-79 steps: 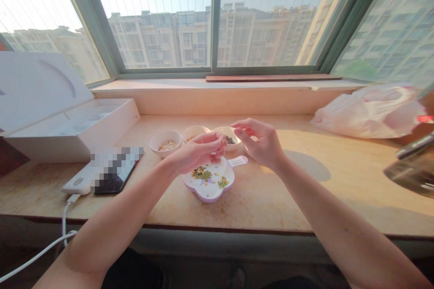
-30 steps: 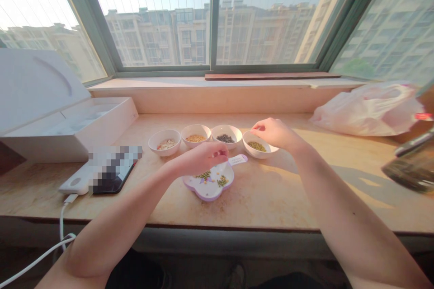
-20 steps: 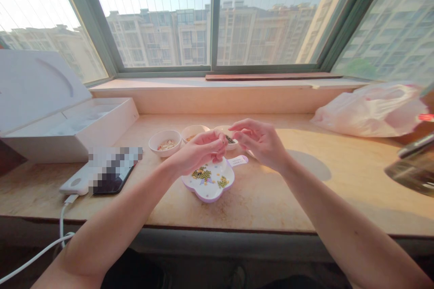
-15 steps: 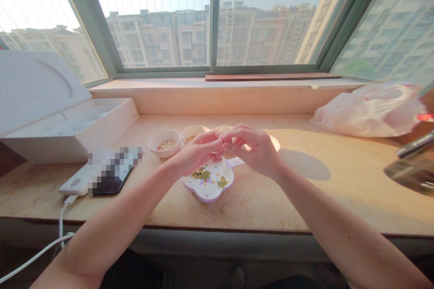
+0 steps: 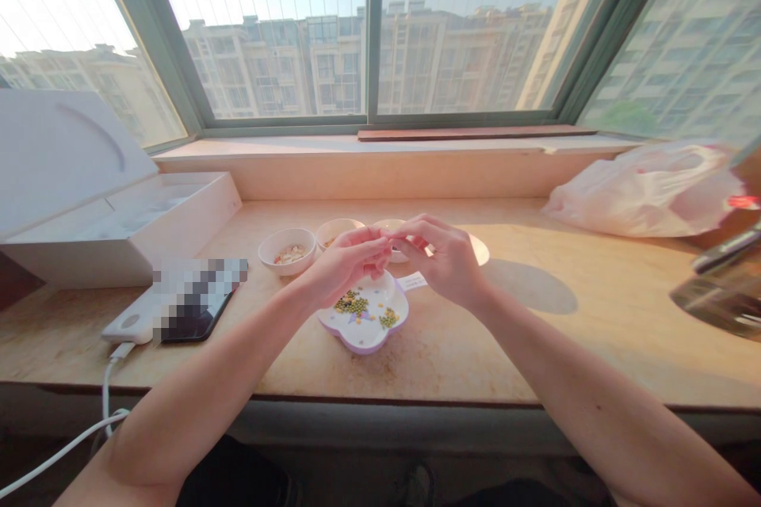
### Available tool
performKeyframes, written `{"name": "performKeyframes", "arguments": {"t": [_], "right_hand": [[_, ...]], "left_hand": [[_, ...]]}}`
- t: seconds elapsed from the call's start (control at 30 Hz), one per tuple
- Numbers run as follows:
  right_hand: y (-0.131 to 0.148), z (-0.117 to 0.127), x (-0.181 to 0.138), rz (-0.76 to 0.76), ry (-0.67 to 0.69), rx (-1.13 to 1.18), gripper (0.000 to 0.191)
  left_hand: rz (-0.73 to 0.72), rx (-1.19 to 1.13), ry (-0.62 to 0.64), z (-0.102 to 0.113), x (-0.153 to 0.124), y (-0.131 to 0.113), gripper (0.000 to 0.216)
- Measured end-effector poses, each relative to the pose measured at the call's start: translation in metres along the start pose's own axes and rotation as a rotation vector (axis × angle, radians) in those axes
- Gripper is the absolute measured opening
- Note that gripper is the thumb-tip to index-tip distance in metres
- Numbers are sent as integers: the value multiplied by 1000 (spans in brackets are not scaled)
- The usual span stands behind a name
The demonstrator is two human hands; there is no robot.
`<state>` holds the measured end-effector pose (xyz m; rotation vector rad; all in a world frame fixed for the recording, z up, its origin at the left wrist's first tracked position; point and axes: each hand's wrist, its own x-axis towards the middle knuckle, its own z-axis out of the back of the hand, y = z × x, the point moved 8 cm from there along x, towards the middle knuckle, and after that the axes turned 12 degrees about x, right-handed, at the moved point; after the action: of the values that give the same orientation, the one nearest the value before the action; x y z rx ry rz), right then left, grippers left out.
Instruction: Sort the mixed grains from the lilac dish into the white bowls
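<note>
A white, purple-rimmed plate [image 5: 369, 333] with small heaps of mixed green and yellow beans [image 5: 352, 304] lies near the counter's front edge. My left hand [image 5: 342, 268] hovers over the plate's far side, its fingers curled together in a pinch. My right hand [image 5: 447, 260] meets it fingertip to fingertip, also pinched; what lies between the fingers is too small to name. Behind the hands runs a row of small white bowls: one with pale pieces [image 5: 287, 249], and others [image 5: 333, 232] partly hidden by the hands.
An open white box [image 5: 124, 222] stands at the left, with a phone and a power bank [image 5: 178, 309] in front of it and a white cable [image 5: 107, 396] hanging off the edge. A plastic bag [image 5: 648, 190] lies at the right. A dark blurred object [image 5: 713, 293] juts in at the far right.
My right hand went out to the rightmost bowl of green beans, then came back over the plate to meet my left hand. The left hand has stayed pinched above the plate.
</note>
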<state>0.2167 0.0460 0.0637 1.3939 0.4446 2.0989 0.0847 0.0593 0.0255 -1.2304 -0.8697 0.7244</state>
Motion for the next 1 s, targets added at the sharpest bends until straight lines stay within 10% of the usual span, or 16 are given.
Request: {"name": "performKeyframes", "arguments": {"t": [0.3, 0.53, 1.0], "right_hand": [[-40, 35, 20, -213, -19, -287, 17], [-100, 62, 13, -606, 125, -503, 14], [-113, 65, 10, -649, 151, -491, 18]], "left_hand": [[-251, 1369, 182, -5, 1, 10, 37], [-214, 1507, 280, -12, 2, 24, 37], [-136, 1583, 165, 1, 8, 25, 24]]}}
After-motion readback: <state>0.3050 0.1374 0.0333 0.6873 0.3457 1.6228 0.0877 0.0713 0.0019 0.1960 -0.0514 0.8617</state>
